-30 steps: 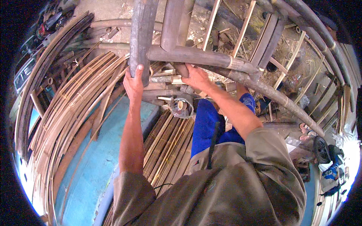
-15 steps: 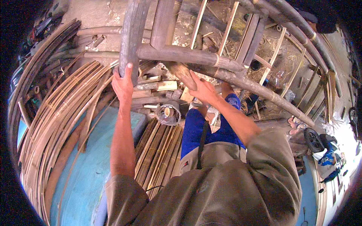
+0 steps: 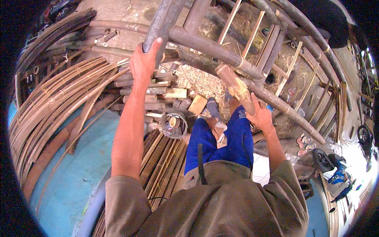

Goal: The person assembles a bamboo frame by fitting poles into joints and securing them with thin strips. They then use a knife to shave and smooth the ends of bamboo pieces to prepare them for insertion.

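My left hand (image 3: 143,62) is wrapped round the lower end of a thick dark bamboo post (image 3: 164,25), its thumb pointing up along the side. This post meets a bamboo crossbar (image 3: 209,46), which runs off to the right in a frame of bamboo poles. In my right hand (image 3: 261,117) is a short wooden club (image 3: 237,87), gripped by its narrower end. Its middle is worn pale and rough, and its thick head points up and left, near the crossbar. A longer bamboo pole (image 3: 284,107) slants down to the right behind the club.
Bundled bamboo strips (image 3: 71,91) lie at the left over a blue surface (image 3: 79,177). Cut bamboo and wood pieces (image 3: 148,91) are stacked beside a clear plastic bag (image 3: 173,125). Shavings (image 3: 197,81) litter the floor. More slats (image 3: 162,162) lie left of my legs.
My right hand has swung the club right and back from beside the post and crossbar joint. My left hand, still on the post, appears farther right and higher as the view shifts.
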Available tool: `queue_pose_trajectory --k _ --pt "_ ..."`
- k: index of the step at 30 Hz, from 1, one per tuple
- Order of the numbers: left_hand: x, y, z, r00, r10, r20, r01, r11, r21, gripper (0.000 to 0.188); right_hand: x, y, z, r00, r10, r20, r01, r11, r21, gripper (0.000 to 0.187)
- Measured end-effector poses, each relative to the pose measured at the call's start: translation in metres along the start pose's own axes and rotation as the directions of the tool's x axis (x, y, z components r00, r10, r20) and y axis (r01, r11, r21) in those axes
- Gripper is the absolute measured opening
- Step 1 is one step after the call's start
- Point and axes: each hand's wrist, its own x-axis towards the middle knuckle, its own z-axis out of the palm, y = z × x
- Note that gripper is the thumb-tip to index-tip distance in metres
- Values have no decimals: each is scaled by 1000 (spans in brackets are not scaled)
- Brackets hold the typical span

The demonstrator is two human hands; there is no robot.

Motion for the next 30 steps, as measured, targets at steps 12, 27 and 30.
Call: queue_pose_trajectory --k 12,27,30 --pt "-1 0 -1 997 -68 21 69 998 -4 100 7 29 25 980 -3 -198 -14 996 -85 87" --pt "-5 6 0 992 -127 -7 127 991 -40 94 52 127 85 995 15 -96 -24 995 -95 81" --pt "-4 0 2 995 -103 -5 103 995 -14 94 53 127 91 995 56 -88 -64 994 -89 82"
